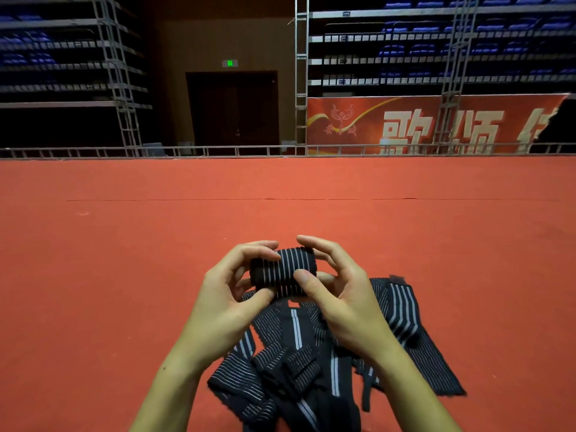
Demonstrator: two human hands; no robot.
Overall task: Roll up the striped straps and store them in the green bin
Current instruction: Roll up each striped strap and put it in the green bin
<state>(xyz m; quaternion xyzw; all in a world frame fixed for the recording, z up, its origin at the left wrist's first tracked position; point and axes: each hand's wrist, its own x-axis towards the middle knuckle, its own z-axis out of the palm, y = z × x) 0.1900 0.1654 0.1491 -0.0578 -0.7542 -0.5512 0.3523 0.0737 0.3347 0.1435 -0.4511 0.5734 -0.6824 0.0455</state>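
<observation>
A black strap with thin white stripes is wound into a thick roll [285, 272], held above the red floor. My left hand [227, 294] grips the roll's left end, fingers over the top and thumb below. My right hand [335, 291] grips its right end, thumb pressed on the front. The strap's loose tail runs down from the roll into a heap of unrolled striped straps [311, 363] lying on the floor under my wrists. The green bin is not in view.
Red carpet [124, 244] spreads wide ahead and to both sides. At its far edge stand a low metal rail [218, 150], a dark double door [232, 109], a red banner [405, 126] and tiers of blue seats.
</observation>
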